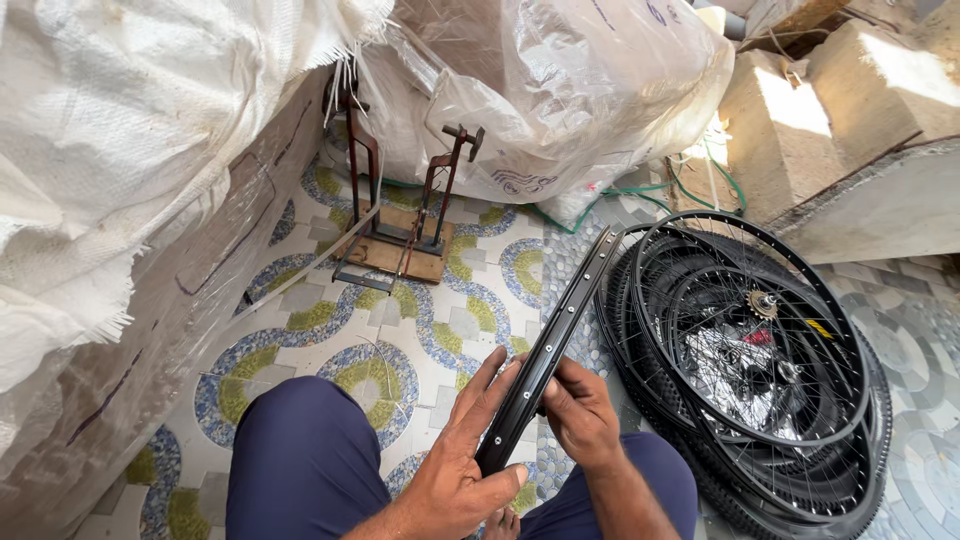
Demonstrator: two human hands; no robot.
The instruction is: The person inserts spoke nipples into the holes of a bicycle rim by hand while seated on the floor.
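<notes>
Your left hand point(462, 470) is wrapped around the near end of a bare black metal bicycle rim point(552, 340), thumb across its lower edge and fingers spread flat up its left side. Your right hand point(580, 412) closes on the same rim from the right, fingertips pinched against its inner face just above your left thumb. The rim stands on edge between your knees and runs away from you toward one o'clock, curving round at its far end.

Below your hands, your legs in dark blue trousers point(300, 460) frame the bottom of the view. At three o'clock from your hands lies a stack of black spoked bicycle wheels and tyres point(770, 380); the top wheel shows a small brass-coloured sprocket at its hub point(765, 303).

At eleven o'clock, well apart from you, a rusty metal stand with two uprights on a wooden base point(400, 240) sits on the blue, green and grey patterned tile floor point(400, 340). Large white woven sacks point(120, 130) press in at nine to twelve o'clock, and pale stone blocks point(800, 120) lie at two o'clock.
</notes>
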